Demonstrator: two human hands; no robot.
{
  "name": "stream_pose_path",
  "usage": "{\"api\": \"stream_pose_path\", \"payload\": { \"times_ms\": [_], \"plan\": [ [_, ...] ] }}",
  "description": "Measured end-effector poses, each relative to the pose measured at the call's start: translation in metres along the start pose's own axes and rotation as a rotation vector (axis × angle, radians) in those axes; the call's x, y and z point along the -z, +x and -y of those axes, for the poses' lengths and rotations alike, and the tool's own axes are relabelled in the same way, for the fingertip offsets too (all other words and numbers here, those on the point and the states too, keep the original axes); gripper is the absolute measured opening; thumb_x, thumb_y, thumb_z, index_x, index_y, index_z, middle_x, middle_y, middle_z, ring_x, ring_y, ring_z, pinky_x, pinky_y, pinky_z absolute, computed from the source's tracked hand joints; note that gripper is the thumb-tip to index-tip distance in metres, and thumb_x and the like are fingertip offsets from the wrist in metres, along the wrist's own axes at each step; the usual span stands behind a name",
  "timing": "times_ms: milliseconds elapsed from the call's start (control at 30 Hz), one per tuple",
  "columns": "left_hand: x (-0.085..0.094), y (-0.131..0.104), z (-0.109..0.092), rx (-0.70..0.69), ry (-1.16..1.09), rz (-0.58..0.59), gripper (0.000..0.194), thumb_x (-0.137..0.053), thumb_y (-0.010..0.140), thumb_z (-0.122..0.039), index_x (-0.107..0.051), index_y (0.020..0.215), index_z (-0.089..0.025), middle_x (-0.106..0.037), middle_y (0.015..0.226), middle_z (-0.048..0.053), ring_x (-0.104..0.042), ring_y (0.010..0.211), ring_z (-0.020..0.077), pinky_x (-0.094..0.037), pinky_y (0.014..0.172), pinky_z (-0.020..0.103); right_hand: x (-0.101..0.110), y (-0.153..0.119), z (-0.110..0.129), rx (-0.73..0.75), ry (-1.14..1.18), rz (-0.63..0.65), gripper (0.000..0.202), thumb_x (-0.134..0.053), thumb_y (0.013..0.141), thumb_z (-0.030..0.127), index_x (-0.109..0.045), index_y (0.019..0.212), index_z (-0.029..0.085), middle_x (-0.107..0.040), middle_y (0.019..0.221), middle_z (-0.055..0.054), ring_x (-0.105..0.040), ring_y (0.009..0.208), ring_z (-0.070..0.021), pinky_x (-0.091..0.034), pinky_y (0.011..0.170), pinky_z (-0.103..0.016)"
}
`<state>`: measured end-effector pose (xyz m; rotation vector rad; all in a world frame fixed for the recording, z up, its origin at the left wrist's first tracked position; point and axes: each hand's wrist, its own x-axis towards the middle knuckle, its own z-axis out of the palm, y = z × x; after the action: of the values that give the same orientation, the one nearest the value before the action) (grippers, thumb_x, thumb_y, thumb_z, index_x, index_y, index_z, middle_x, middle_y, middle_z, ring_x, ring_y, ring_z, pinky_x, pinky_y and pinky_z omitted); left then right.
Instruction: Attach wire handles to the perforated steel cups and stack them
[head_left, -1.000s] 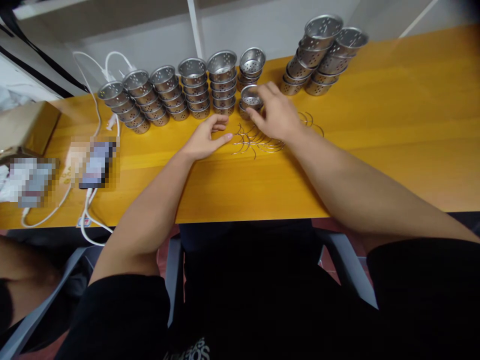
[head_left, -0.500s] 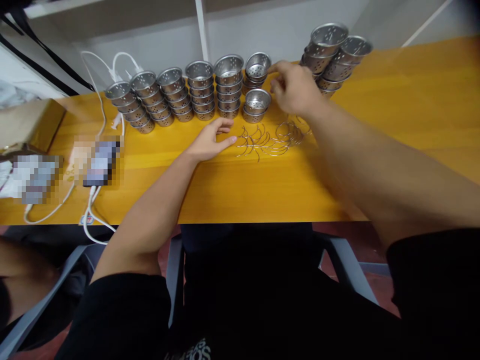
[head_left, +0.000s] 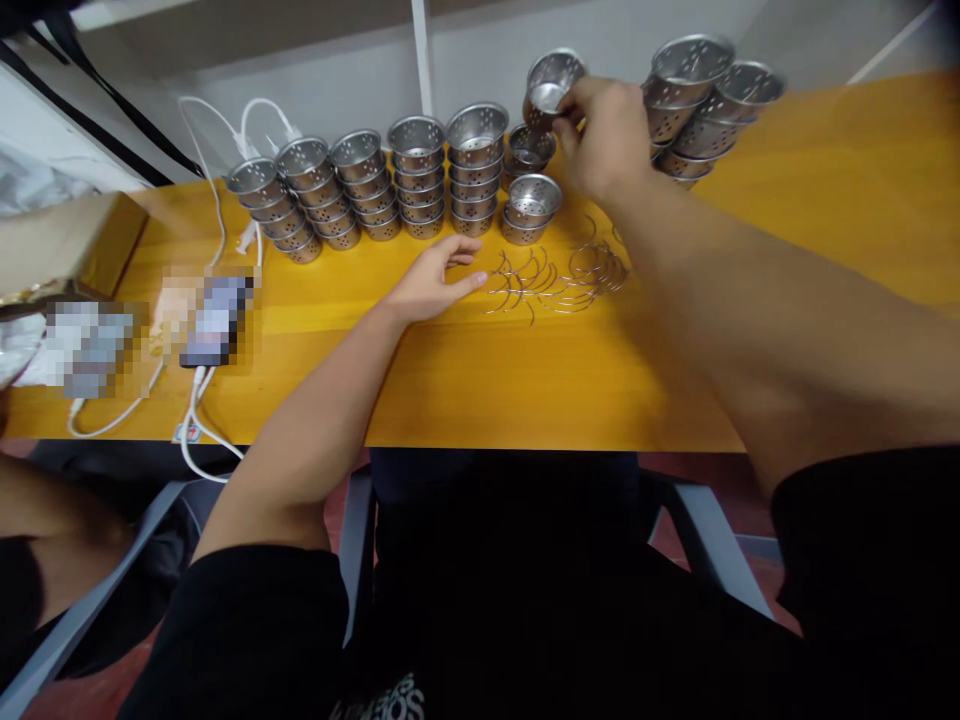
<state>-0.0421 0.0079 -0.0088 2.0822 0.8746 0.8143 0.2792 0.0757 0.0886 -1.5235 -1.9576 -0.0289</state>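
My right hand (head_left: 611, 135) pinches the rim of a perforated metal cup (head_left: 553, 88), held in the air above another metal cup (head_left: 529, 150) at the back. In front of that one stands a short stack of cups (head_left: 532, 205). My left hand (head_left: 435, 280) rests on the table with fingers apart and holds nothing. It lies between the tall cup stack (head_left: 474, 165) and a loose spread of thin curved metal wires (head_left: 559, 280). Taller cup stacks (head_left: 686, 90) rise just right of my right hand.
More cup stacks (head_left: 358, 180) line the back left of the wooden table (head_left: 525, 390). A phone (head_left: 217, 320) with white cables lies on the left, beside a cardboard box (head_left: 82, 240). Another person's leg (head_left: 67, 530) shows at lower left.
My right hand has taken hold of a cup and lifted it off the rear short stack, exposing the cup below. My left hand has kept its place and pose.
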Motion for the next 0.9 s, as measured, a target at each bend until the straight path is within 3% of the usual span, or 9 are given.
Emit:
{"api": "stream_pose_path", "payload": {
  "times_ms": [100,200,300,400,467,567,700,767,900],
  "plan": [
    [-0.001,0.000,0.001,0.015,0.004,-0.012,0.070,-0.097,0.105,-0.044,-0.073,0.165,-0.019,-0.080,0.176,0.021,-0.083,0.161,0.0382,-0.066,0.148,0.059,0.014,-0.017,0.008,-0.034,0.056,-0.146,0.027,-0.075,0.129,0.007,-0.093,0.149,0.009,-0.094,0.147,-0.022,-0.087,0.127,-0.0305,-0.064,0.116,-0.041],
    [-0.002,0.001,0.006,-0.005,0.004,-0.022,0.078,-0.097,0.104,-0.048,-0.069,0.171,-0.019,-0.078,0.179,0.024,-0.082,0.159,0.0380,-0.065,0.148,0.060,0.028,-0.046,0.019,0.054,0.199,-0.212,0.017,-0.080,0.124,0.011,-0.095,0.133,0.014,-0.097,0.127,-0.016,-0.086,0.104,-0.0278,-0.065,0.100,-0.039],
    [-0.004,0.004,0.017,-0.051,-0.007,-0.056,0.099,-0.098,0.105,-0.059,-0.055,0.185,-0.023,-0.071,0.186,0.026,-0.081,0.160,0.0393,-0.066,0.145,0.061,0.034,-0.083,0.026,0.214,0.284,-0.076,0.011,-0.085,0.123,0.030,-0.093,0.126,0.024,-0.095,0.120,-0.014,-0.085,0.101,-0.0330,-0.069,0.101,-0.047],
    [-0.007,0.013,0.029,-0.136,-0.019,-0.062,0.125,-0.101,0.101,-0.080,-0.036,0.197,-0.032,-0.057,0.199,0.025,-0.078,0.166,0.0443,-0.069,0.141,0.064,0.028,-0.114,0.032,0.323,0.339,0.083,0.037,-0.082,0.124,0.064,-0.093,0.127,0.030,-0.092,0.116,-0.014,-0.086,0.100,-0.0397,-0.074,0.101,-0.059],
    [-0.007,0.018,0.033,-0.229,-0.021,-0.051,0.131,-0.098,0.099,-0.095,-0.036,0.196,-0.031,-0.055,0.200,0.024,-0.075,0.171,0.0479,-0.067,0.142,0.067,0.020,-0.127,0.036,0.335,0.382,0.143,0.045,-0.078,0.124,0.075,-0.094,0.128,0.033,-0.092,0.117,-0.014,-0.087,0.102,-0.0416,-0.076,0.104,-0.064],
    [-0.005,0.022,0.031,-0.329,-0.009,-0.074,0.123,-0.093,0.101,-0.103,-0.047,0.187,-0.028,-0.066,0.189,0.022,-0.074,0.174,0.0478,-0.066,0.145,0.065,0.009,-0.134,0.042,0.344,0.421,0.198,0.046,-0.080,0.124,0.075,-0.093,0.138,0.032,-0.092,0.119,-0.013,-0.088,0.105,-0.0422,-0.076,0.108,-0.066],
    [0.002,0.018,0.023,-0.357,0.054,-0.120,0.119,-0.093,0.101,-0.103,-0.053,0.184,-0.028,-0.071,0.186,0.021,-0.073,0.175,0.0464,-0.061,0.150,0.063,-0.002,-0.134,0.047,0.320,0.405,0.247,0.071,-0.085,0.121,0.074,-0.078,0.178,0.031,-0.090,0.124,-0.013,-0.087,0.111,-0.0437,-0.076,0.110,-0.067],
    [0.004,0.016,0.020,-0.354,0.100,-0.127,0.119,-0.087,0.103,-0.107,-0.055,0.186,-0.028,-0.069,0.188,0.022,-0.069,0.179,0.0471,-0.057,0.154,0.064,-0.008,-0.134,0.046,0.321,0.373,0.250,0.069,-0.084,0.122,0.074,-0.078,0.175,0.032,-0.087,0.134,-0.015,-0.085,0.119,-0.0456,-0.074,0.115,-0.070],
    [0.007,0.018,0.020,-0.347,0.172,-0.116,0.122,-0.081,0.100,-0.114,-0.058,0.188,-0.032,-0.070,0.186,0.019,-0.067,0.177,0.0480,-0.056,0.153,0.065,-0.014,-0.135,0.043,0.323,0.378,0.255,0.052,-0.085,0.122,0.076,-0.085,0.153,0.033,-0.079,0.143,-0.017,-0.080,0.135,-0.0494,-0.069,0.127,-0.077]
  ]
}}
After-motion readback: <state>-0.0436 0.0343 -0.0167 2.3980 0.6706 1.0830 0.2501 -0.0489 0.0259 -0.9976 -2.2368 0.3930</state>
